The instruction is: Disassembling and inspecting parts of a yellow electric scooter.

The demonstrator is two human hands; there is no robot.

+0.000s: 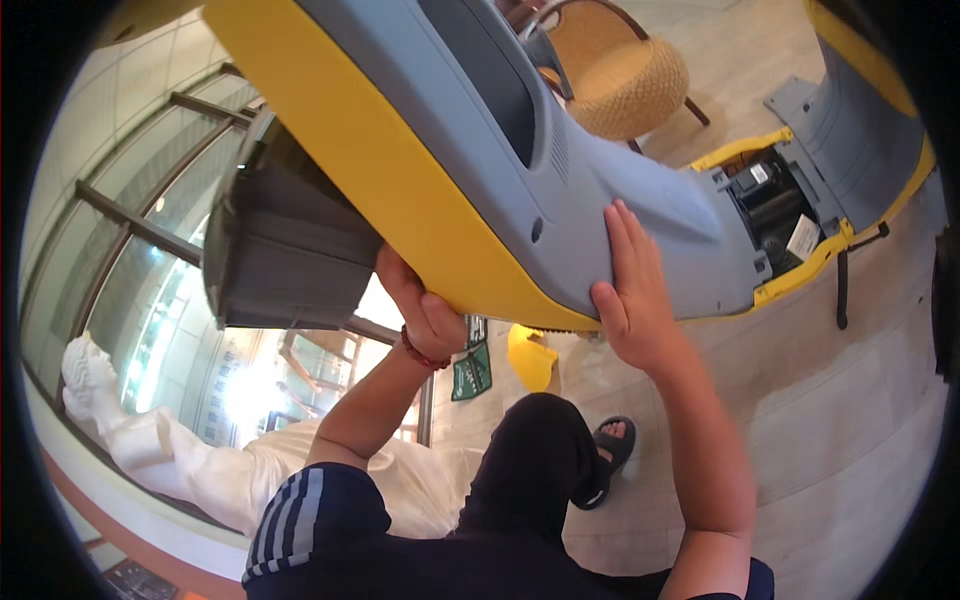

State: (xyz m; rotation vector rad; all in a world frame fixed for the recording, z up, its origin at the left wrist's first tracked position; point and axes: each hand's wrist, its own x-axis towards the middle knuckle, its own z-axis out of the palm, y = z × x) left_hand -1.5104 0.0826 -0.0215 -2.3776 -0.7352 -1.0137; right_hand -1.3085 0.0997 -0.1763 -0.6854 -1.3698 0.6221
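Note:
A large grey-blue machine housing [660, 205] with a yellow side band [370, 170] stretches across the upper view. At the band's lower edge, beside a dark grey box-like part [290, 250], my left hand [425, 315] is closed, with some fingertips hidden behind the edge. My right hand [637, 305] lies on the grey-blue shell with its fingers stretched out and the thumb apart. Right of it, an uncovered compartment [790, 215] shows black parts and white labels.
A woven chair [625, 85] stands beyond the machine. A yellow piece [532, 358] and a green and black item [472, 370] lie on the tiled floor [800, 400]. At left are a white statue [200, 470] and dark-framed glass panes [130, 240].

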